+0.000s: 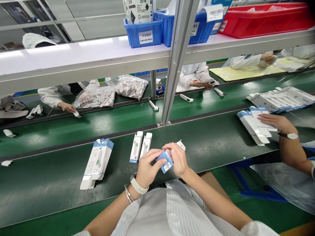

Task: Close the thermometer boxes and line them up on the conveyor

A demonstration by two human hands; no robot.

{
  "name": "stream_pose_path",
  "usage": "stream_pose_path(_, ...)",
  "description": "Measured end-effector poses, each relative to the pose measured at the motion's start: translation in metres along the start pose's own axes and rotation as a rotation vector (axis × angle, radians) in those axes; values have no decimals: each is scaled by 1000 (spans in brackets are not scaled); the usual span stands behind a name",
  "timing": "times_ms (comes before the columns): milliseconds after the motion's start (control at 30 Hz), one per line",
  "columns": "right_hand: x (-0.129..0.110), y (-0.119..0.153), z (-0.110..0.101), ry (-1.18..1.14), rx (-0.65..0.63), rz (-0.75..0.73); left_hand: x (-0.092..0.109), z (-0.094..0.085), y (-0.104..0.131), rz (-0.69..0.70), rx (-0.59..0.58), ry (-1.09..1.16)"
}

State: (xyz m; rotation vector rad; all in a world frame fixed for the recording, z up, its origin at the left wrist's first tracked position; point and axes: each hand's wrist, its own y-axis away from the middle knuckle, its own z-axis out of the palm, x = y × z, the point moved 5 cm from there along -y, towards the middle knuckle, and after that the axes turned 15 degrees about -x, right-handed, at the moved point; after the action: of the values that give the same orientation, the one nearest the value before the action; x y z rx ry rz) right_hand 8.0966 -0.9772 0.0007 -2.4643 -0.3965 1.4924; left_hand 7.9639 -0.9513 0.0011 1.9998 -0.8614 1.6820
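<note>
Carton (165,162) is over the near belt's (209,144) front edge, blue end toward me. Left hand (150,164): fingers curled round one side, thumb pressing the blue end; right hand (177,159): fingers closed on the other side. I read that end as shut; a loose flap (181,144) shows at the far end. Done, I'd say: two boxes (136,148) formed, side by side, far flaps up. Remaining: flats (96,164) further left, unfolded. Can't tell how many, or whether the boxes are filled.

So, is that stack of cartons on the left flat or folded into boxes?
Flat: the cartons lie in thin overlapping layers, end flaps sticking out.
</note>
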Motion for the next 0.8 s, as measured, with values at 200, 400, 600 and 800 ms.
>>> stream_pose_path(200,10,6,5,-41,24,113,-6,5,-2,-22,47,-22)
stream_pose_path(400,21,12,7,-77,9,210,-15,10,-3,-84,57,12)
stream_pose_path(600,24,2,10,5,-195,271,-22,14,2,-214,-94,4)
stream_pose_path(800,72,16,9,145,-61,408,-94,13,25,-492,63,34)
